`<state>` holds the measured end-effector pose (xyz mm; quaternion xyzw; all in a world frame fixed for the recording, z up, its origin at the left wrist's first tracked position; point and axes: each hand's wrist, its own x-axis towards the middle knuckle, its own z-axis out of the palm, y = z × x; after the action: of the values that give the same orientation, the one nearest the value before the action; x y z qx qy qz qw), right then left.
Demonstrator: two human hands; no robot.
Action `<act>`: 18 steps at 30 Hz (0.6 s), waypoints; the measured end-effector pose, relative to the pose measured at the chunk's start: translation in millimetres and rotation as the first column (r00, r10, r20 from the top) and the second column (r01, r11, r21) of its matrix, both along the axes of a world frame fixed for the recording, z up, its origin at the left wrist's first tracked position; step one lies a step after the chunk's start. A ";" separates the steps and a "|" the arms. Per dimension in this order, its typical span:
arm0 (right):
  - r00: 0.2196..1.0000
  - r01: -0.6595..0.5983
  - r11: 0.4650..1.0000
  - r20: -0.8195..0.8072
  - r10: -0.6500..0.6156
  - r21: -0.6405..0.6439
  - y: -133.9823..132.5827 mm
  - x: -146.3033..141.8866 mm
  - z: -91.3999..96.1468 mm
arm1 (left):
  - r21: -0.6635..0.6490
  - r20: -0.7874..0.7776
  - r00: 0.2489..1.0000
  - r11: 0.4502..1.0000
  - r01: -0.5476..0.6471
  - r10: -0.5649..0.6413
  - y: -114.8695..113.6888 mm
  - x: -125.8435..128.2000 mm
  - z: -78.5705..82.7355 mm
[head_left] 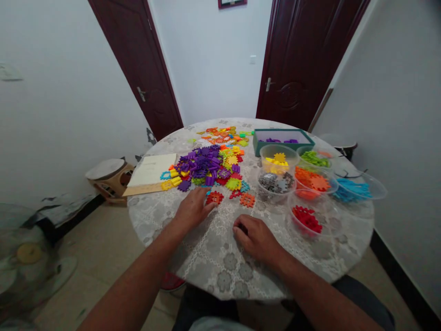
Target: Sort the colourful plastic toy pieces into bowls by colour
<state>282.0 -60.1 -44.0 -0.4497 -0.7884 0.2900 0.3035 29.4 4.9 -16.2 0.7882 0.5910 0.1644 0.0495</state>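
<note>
My left hand [195,208] reaches to the near edge of a heap of plastic interlocking pieces. Its thumb stands apart from the fingers, beside a red square piece [215,197]; blue bits show near the fingertips. Purple pieces [201,161] make up most of the heap, with yellow, green and red ones around them. An orange square piece [247,200] lies apart, to the right of the red one. My right hand [257,236] rests curled on the tablecloth [220,243], nearer to me, with nothing visible in its fingers.
Clear bowls on the right hold sorted pieces: yellow [277,161], grey [275,183], green [314,159], orange [312,179], blue [353,189] and red [306,219]. Behind stands a green box [257,146] with purple pieces. A paper sheet [151,169] lies left; more pieces [222,137] lie behind the heap.
</note>
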 end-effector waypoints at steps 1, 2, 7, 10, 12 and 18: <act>1.000 0.003 1.000 0.001 -0.003 -0.004 0.0 -0.1 0.4 | 0.000 -0.040 0.999 1.000 -0.015 0.015 2.2 7.6 -0.8; 1.000 0.006 1.000 0.003 -0.006 -0.009 0.1 -0.2 0.6 | -0.010 -0.080 0.996 0.999 -0.036 0.035 5.1 14.9 -0.6; 1.000 0.012 0.999 0.015 -0.012 -0.032 -0.1 0.2 2.0 | -0.047 -0.228 0.971 0.995 -0.084 0.071 15.1 35.0 1.1; 1.000 0.001 1.000 0.015 0.000 -0.026 -0.3 0.6 3.7 | -0.020 -0.267 0.963 0.998 -0.054 0.046 11.2 36.9 -1.0; 1.000 -0.005 1.000 0.013 0.005 -0.022 -0.4 0.6 5.0 | -0.012 -0.256 0.966 1.000 -0.026 0.022 7.6 37.4 -1.5; 1.000 0.001 0.999 -0.002 -0.001 -0.036 -0.2 0.7 8.1 | -0.045 -0.168 0.986 0.999 0.004 -0.012 9.0 37.3 -2.7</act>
<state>282.7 -60.3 -35.9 -0.4552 -0.7826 0.3041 0.2963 66.7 13.8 -19.0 0.8004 0.5933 0.0841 0.0176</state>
